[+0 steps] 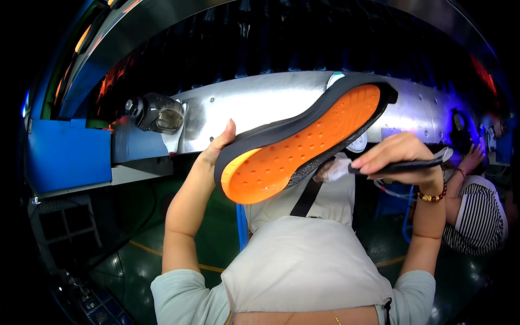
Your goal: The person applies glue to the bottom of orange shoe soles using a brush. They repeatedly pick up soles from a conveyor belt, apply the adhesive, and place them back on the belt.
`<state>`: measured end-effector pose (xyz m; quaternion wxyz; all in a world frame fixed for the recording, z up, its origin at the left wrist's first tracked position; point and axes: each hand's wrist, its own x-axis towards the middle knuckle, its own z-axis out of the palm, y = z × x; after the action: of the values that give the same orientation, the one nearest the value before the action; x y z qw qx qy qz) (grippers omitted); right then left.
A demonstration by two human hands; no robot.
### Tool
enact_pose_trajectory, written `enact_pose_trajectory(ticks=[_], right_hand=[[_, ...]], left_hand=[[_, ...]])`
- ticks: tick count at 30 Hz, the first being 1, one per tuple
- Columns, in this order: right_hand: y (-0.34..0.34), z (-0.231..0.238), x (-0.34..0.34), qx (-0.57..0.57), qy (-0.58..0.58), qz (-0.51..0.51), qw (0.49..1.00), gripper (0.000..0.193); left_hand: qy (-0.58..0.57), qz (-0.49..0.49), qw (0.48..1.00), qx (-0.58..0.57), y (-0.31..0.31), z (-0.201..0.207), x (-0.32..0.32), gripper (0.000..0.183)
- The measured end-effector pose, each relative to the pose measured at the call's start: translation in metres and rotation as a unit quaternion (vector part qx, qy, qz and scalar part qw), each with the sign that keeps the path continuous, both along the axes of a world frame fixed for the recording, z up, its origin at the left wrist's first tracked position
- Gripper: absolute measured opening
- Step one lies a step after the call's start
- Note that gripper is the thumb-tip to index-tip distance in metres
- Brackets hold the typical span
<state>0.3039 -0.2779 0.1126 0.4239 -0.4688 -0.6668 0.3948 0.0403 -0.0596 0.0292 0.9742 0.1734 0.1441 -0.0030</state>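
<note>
A shoe sole [311, 143] with a black rim and an orange, dimpled face is held up in front of me, tilted, one end at lower left and the other at upper right. My left hand [219, 143] grips its lower-left end, thumb showing above the rim and the other fingers hidden behind. Between the fingers of my right hand [398, 154] is a brush [403, 167] with a dark handle. Its pale bristles are close to the sole's near black edge; whether they touch it I cannot tell.
Behind the sole runs a shiny metal bench [260, 100]. A dark-capped clear container [157, 112] is at its left end, beside a blue box [70, 154]. A white round object [357, 142] shows below the sole. At right sits another person in a striped garment [479, 219].
</note>
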Motion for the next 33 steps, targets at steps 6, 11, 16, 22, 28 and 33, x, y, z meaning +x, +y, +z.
enact_pose_trajectory(ticks=[6, 11, 16, 22, 28, 33], right_hand=[[-0.007, -0.006, 0.008, 0.002, -0.098, 0.001, 0.995, 0.016], [-0.004, -0.005, 0.018, 0.033, -0.021, -0.060, 0.997, 0.015], [-0.004, 0.004, 0.027, 0.004, -0.116, 0.030, 0.993, 0.014], [0.003, -0.005, 0.038, -0.021, -0.045, -0.009, 0.999, 0.017], [0.017, 0.006, 0.003, -0.088, 0.124, -0.095, 0.984, 0.022], [0.028, -0.038, 0.003, -0.094, 0.263, -0.246, 0.928, 0.014]], left_hand=[[-0.040, -0.056, 0.989, 0.131, 0.007, 0.006, -0.006, 0.081], [-0.032, -0.066, 0.990, 0.124, 0.014, 0.005, -0.012, 0.080], [-0.025, -0.071, 0.989, 0.131, 0.019, 0.006, -0.021, 0.079], [-0.021, -0.079, 0.988, 0.131, 0.027, 0.007, -0.024, 0.079], [-0.008, -0.012, 0.999, -0.029, -0.002, -0.027, -0.004, 0.078], [0.014, 0.047, 0.999, -0.020, -0.028, -0.026, 0.031, 0.075]])
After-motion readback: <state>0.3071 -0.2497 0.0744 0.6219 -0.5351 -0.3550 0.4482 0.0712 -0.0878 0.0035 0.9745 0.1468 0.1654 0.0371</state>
